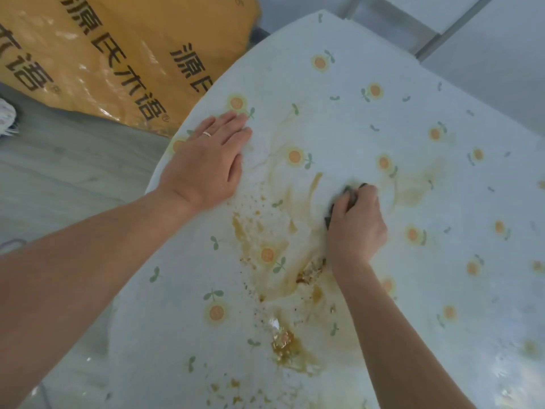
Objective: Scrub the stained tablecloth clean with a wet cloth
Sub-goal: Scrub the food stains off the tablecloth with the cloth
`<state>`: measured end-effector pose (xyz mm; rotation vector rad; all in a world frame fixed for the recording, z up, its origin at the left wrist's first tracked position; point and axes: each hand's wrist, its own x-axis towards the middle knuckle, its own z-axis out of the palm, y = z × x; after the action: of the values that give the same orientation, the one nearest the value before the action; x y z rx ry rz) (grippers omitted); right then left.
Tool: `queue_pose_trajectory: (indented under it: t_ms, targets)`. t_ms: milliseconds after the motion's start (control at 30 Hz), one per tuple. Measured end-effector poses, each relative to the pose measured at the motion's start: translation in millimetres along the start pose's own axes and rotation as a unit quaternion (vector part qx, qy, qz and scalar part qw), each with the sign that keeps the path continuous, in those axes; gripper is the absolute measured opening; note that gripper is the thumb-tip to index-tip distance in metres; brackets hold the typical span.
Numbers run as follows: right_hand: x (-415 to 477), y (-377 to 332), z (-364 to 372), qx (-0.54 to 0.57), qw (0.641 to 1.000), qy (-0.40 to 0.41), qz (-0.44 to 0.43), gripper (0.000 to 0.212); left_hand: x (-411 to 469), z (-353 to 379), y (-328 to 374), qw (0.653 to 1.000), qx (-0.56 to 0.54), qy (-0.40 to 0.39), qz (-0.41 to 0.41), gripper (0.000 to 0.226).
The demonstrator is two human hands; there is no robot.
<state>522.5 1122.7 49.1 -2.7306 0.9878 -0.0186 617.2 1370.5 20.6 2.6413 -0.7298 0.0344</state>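
Nearest the person, on the near side of both hands, the tablecloth (383, 84) carries the worst of the mess. There is a thick, glossy brown blot (284, 343) with smears and specks round it, and a crumbly brown clump (312, 270) lies just beside the right wrist. I judge that this is where the job could go wrong. The right forearm passes directly over that wet patch, so a low sweep could pick up sauce on the skin and drag it across cleaner fabric. A cloth loaded with brown would also spread a thin film rather than lift it, and the pale yellow streaks between and beyond the hands look like that kind of smearing. A hard push might also ruck or slide the tablecloth if nothing pins it.

The right hand (356, 225) is curled tightly round a dark cloth (349, 194). Only a bunched edge of it shows past the knuckles and thumb, pressed down on the tablecloth amid the streaks. The left hand (206, 163), wearing a ring (207, 134), lies palm down with fingers straight and together. It rests near the tablecloth's edge, well to the left of the cloth, and holds nothing; it seems to be bracing the fabric.

Beyond the left hand, past that edge, yellow printed packages (118, 54) stand on a grey floor (59, 172).
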Motion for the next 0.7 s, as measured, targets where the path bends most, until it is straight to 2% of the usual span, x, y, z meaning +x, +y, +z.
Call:
queue_pose_trajectory:
  t_ms: [100, 200, 267, 367, 433, 467, 567, 633, 700]
  targets:
    - [-14.5, -47.2, 11.2, -0.002, 0.991, -0.045, -0.129, 0.021, -0.4, -1.0, -1.3, 0.999, 0.029, 0.043, 0.004, 0.032]
    - [40.0, -98.6, 25.3, 0.011, 0.970, -0.030, -0.241, 0.021, -1.2, -3.1, 2.1, 0.994, 0.080, 0.078, -0.007, 0.016]
    - [95.3, -127.9, 29.4, 0.014, 0.973, -0.004, -0.232, 0.020, 0.0, -2.2, 3.0, 0.993, 0.093, 0.076, -0.002, 0.016]
    - [148.0, -153.8, 31.7, 0.036, 0.988, 0.026, -0.146, 0.023, -2.5, -0.2, -0.8, 0.994, 0.086, 0.068, 0.010, 0.024]
    - [139.6, -165.4, 36.1, 0.049, 0.981, 0.023, -0.186, 0.021, -3.2, 0.3, -1.6, 0.994, 0.086, 0.067, 0.005, 0.027]
    - [125.1, -167.5, 39.2, 0.052, 0.967, 0.007, -0.250, 0.020, -3.0, 1.0, -1.7, 0.994, 0.083, 0.066, 0.007, 0.028]
    - [74.9, -155.9, 40.5, 0.054, 0.893, -0.074, -0.440, 0.025, -3.7, 1.5, -1.4, 0.996, 0.076, 0.049, -0.003, 0.032]
    - [62.3, -126.7, 33.1, 0.048, 0.878, -0.075, -0.470, 0.021, -3.2, 2.5, -1.1, 0.996, 0.074, 0.045, -0.010, 0.033]
    - [64.6, -95.7, 22.1, 0.035, 0.901, -0.073, -0.427, 0.018, -3.3, 2.0, 0.0, 0.997, 0.068, 0.036, -0.017, 0.034]
